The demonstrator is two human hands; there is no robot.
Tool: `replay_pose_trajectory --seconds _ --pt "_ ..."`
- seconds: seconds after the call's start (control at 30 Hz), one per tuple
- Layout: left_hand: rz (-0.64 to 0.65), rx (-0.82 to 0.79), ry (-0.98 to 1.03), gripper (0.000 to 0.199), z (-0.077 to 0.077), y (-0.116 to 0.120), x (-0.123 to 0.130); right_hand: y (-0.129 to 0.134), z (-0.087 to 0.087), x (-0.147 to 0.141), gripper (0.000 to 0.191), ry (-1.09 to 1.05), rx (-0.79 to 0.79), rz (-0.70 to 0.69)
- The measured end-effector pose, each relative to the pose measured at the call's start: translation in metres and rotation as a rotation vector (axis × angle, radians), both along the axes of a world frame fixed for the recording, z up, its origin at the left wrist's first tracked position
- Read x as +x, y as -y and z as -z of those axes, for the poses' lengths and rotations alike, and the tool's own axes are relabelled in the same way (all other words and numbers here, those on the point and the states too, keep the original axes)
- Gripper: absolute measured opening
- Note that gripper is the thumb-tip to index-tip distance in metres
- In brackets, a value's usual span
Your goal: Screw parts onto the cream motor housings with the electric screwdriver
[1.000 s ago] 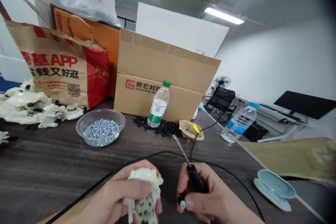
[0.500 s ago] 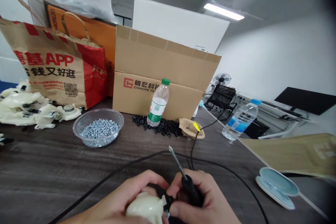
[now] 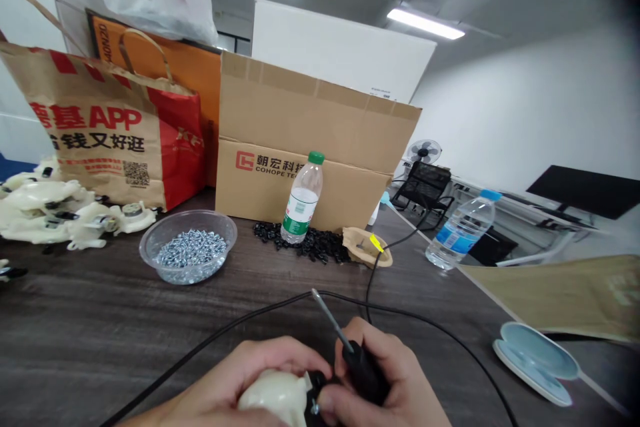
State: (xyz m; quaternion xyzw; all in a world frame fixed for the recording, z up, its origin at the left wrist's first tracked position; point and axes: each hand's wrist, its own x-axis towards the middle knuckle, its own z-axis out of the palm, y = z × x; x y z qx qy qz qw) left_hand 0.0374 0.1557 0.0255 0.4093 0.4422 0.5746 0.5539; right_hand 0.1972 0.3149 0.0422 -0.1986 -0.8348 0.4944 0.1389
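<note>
At the bottom of the head view my left hand (image 3: 250, 373) is wrapped round a cream plastic housing (image 3: 276, 395) with a small black part (image 3: 315, 387) at its right side. My right hand (image 3: 385, 373) is closed on a black-handled screwdriver (image 3: 367, 367), its shaft pointing up and away to the left. The thumb and a finger of that same hand touch the black part, where a small silver screw (image 3: 315, 407) shows. The housing's lower part is cut off by the frame edge.
A clear bowl of screws (image 3: 189, 250) stands behind on the left, near piled cream housings (image 3: 55, 213). Small black parts (image 3: 320, 247) lie around a green-capped bottle (image 3: 303, 203). A black cable (image 3: 240, 315) crosses the table; a blue-capped bottle (image 3: 463, 230) and an open case (image 3: 537, 363) sit right.
The screwdriver has tilted slightly, its tip shifting left and a little down. My right fingers have moved slightly on the black part. The housing stays in my left hand.
</note>
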Motion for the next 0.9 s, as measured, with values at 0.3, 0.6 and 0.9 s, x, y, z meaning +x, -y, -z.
replay_pose_trajectory --seconds 0.3,0.6,0.9 --pt "-0.215 0.085 -0.092 0.057 0.010 -0.001 -0.007 -0.020 -0.001 0.020 0.029 -0.134 0.400 0.084" --pt "-0.667 0.081 -0.218 0.058 -0.004 0.000 -0.007 -0.025 -0.007 0.012 0.024 -0.324 0.817 -0.003" --pt "-0.676 0.066 -0.218 0.057 -0.006 -0.003 -0.008 -0.021 -0.008 0.008 0.024 -0.378 0.941 0.002"
